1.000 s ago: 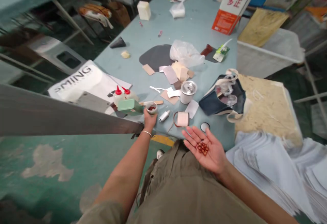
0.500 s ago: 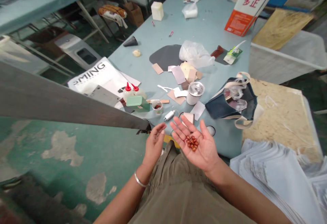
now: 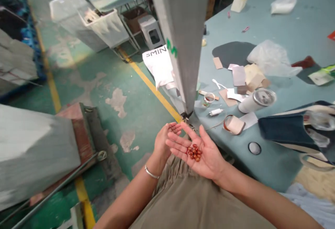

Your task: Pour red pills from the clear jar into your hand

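My right hand lies palm up in front of my waist, fingers spread, with several small reddish-brown beads heaped in the palm. My left hand sits just left of it, partly under the right fingers, its own fingers curled loosely with nothing visible in them. A silver bangle circles the left wrist. On the blue-grey table beyond stands a small clear cup with red bits inside.
A grey metal post rises right ahead. The table holds a white metal-lidded jar, leather scraps, a tape roll, a dark bag and a plastic bag. Left is green floor with a yellow line and bins.
My left hand let go of the small cup on the table and drew back beside the right palm. My view swung left, so the table slid to the right.
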`<state>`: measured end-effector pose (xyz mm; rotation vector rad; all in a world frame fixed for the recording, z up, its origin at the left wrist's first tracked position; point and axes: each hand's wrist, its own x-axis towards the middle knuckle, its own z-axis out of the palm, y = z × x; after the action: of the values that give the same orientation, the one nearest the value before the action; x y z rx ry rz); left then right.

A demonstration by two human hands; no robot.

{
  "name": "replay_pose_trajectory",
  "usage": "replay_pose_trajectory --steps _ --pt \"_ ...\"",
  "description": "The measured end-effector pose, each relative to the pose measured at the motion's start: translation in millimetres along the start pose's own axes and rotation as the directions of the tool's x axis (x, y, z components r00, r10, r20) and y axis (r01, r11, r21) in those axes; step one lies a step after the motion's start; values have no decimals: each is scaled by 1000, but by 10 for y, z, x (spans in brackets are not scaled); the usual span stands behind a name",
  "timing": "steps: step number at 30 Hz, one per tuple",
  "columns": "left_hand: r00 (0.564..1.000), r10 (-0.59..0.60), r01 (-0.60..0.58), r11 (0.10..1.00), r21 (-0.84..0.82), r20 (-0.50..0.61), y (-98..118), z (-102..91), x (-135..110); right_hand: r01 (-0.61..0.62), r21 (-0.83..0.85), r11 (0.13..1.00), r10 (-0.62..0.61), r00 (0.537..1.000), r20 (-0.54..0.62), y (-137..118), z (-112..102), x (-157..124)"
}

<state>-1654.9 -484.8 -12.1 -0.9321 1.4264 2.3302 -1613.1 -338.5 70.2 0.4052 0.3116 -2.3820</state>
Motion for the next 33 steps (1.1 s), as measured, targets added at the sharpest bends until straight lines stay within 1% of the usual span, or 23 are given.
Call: replay_pose_trajectory --steps 2,3,4,6,8,9,11,12,13,15,17,20,23,29,33 --pt "997 -20 14 997 -74 -79 112 -252 -46 -58 -33 998 58 998 12 173 88 133" --pt "995 -22 11 993 -115 -92 153 -363 -86 -81 -44 996 81 997 10 252 132 193" --pt "997 -15 3 988 -157 -77 185 -463 -133 -98 -50 994 99 995 7 324 178 248" --pt "1000 -20 17 970 -241 -10 229 -622 -236 -121 -56 991 121 993 1 446 270 349" --pt "997 -58 68 946 -318 41 265 -713 -332 -116 -68 991 116 993 -7 540 354 441" --pt "995 -80 94 931 -353 55 285 -731 -375 -94 -80 992 93 996 -17 578 391 487" --pt "991 -108 129 892 -434 73 334 -711 -447 2 -125 992 -10 998 -60 645 449 577" --pt "990 -106 136 867 -479 90 363 -677 -480 80 -161 984 -94 992 -87 676 469 621" --pt "989 -97 142 840 -524 112 393 -631 -511 165 -204 965 -190 976 -108 706 483 664" --pt "985 -83 157 785 -600 150 452 -519 -568 320 -287 903 -368 921 -128 762 493 740" --pt "983 -80 167 748 -642 163 500 -409 -607 416 -335 845 -479 868 -133 809 482 797" --pt "981 -104 186 727 -661 162 535 -299 -612 483 -357 799 -558 818 -142 846 449 842" --pt "973 -136 227 705 -672 186 527 -254 -559 535 -359 764 -611 779 -139 837 420 847" --pt "953 -193 302 672 -676 234 443 -217 -433 608 -346 715 -677 726 -121 789 379 825" --pt "935 -249 356 648 -674 254 428 -194 -397 621 -333 709 -691 706 -156 763 364 799"
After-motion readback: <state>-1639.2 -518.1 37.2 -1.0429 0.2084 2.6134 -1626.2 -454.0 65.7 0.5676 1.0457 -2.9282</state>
